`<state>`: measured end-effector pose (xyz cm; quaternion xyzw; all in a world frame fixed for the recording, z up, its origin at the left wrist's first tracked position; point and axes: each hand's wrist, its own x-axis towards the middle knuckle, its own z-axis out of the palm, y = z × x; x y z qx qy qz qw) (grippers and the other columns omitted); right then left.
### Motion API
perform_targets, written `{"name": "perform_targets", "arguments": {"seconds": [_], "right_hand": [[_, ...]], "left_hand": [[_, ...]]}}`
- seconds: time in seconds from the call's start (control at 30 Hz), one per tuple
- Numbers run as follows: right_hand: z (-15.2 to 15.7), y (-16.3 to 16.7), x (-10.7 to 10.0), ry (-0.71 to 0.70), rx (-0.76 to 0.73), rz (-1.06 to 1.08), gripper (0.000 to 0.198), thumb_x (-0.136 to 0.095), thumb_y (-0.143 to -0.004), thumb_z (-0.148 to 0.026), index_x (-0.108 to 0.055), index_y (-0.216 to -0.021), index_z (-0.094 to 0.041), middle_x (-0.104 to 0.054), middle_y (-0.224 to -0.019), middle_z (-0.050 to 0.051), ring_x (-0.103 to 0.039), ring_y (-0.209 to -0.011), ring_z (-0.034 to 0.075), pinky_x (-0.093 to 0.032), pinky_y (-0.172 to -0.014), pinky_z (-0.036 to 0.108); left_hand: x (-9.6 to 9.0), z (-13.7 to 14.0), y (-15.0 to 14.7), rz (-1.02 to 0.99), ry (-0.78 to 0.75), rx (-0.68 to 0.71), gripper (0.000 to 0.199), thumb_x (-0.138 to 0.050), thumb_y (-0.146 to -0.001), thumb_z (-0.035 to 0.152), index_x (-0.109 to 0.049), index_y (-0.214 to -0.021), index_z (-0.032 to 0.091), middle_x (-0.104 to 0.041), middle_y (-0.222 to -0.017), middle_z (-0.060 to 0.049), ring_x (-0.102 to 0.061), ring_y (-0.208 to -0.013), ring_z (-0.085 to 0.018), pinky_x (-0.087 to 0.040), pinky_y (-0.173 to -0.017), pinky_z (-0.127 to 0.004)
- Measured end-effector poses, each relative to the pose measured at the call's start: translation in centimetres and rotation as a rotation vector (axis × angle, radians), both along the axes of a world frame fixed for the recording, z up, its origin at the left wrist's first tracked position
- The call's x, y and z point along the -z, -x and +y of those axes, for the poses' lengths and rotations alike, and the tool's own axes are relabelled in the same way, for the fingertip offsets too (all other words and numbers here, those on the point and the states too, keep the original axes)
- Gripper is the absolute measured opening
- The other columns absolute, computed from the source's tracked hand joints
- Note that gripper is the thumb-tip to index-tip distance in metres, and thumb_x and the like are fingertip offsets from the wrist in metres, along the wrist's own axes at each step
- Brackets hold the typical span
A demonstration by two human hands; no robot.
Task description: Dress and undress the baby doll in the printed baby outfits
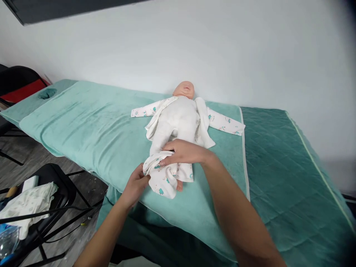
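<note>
White-clad doll (180,115), head (185,89) toward wall (250,55)

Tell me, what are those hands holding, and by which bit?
The patterned white garment at the doll's legs: the left hand holds its bunched outer edge; the right hand touches its upper part, grip unclear.

We see the white-bodied doll (180,115) lying face-up, head far, with printed white pants (166,182) bunched at its near end.
</note>
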<state>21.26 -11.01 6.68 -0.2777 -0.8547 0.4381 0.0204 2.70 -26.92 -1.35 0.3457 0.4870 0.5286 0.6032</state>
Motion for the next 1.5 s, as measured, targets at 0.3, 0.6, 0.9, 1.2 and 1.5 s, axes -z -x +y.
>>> {"name": "perform_targets", "arguments": {"seconds": [0.3,0.6,0.9,1.2,1.5], "right_hand": [[0.4,-0.5,-0.4,0.053,-0.079,-0.069,0.044,-0.078,-0.075,-0.054,-0.071,-0.105,-0.022,-0.074,-0.101,0.002,-0.065,-0.087,0.021,-0.042,-0.067,0.027],[0.7,-0.5,0.2,0.084,0.016,0.101,0.038,-0.076,-0.078,-0.051,-0.07,-0.1,-0.02,-0.074,-0.097,0.002,-0.066,-0.087,0.022,-0.046,-0.069,0.029],[0.8,0.0,1.4,0.103,0.305,0.24,0.021,-0.067,-0.079,-0.032,-0.069,-0.096,-0.019,-0.069,-0.09,0.001,-0.061,-0.081,0.018,-0.044,-0.067,0.028],[1.4,-1.3,1.0,0.277,0.248,0.428,0.035,-0.074,-0.082,-0.052,-0.061,-0.09,-0.02,-0.056,-0.08,-0.002,-0.051,-0.073,0.013,-0.039,-0.064,0.027],[3.3,-6.2,1.6,0.307,0.583,0.541,0.038,-0.081,-0.076,-0.048,-0.062,-0.091,-0.019,-0.059,-0.071,-0.004,-0.048,-0.061,0.009,-0.035,-0.057,0.024]], "left_hand": [[-0.5,4.7,2.8,0.493,-0.056,-0.052,0.016,-0.067,-0.073,0.023,-0.061,-0.087,0.019,-0.056,-0.075,0.004,-0.049,-0.07,-0.013,-0.038,-0.063,-0.023],[-1.6,8.6,2.7,0.498,-0.072,-0.125,0.015,-0.069,-0.067,0.022,-0.061,-0.079,0.018,-0.059,-0.068,0.005,-0.052,-0.063,-0.011,-0.041,-0.059,-0.023],[-1.6,12.6,2.0,0.373,-0.163,-0.119,0.016,-0.067,-0.062,0.018,-0.06,-0.077,0.017,-0.057,-0.065,0.006,-0.05,-0.06,-0.01,-0.039,-0.056,-0.021],[-0.8,11.5,2.3,0.381,-0.199,-0.091,0.014,-0.066,-0.068,0.02,-0.059,-0.08,0.019,-0.054,-0.068,0.006,-0.047,-0.061,-0.009,-0.039,-0.058,-0.021],[-0.4,11.4,2.5,0.435,-0.235,-0.051,0.014,-0.062,-0.069,0.017,-0.061,-0.082,0.019,-0.054,-0.071,0.005,-0.047,-0.062,-0.01,-0.039,-0.059,-0.022]]}}
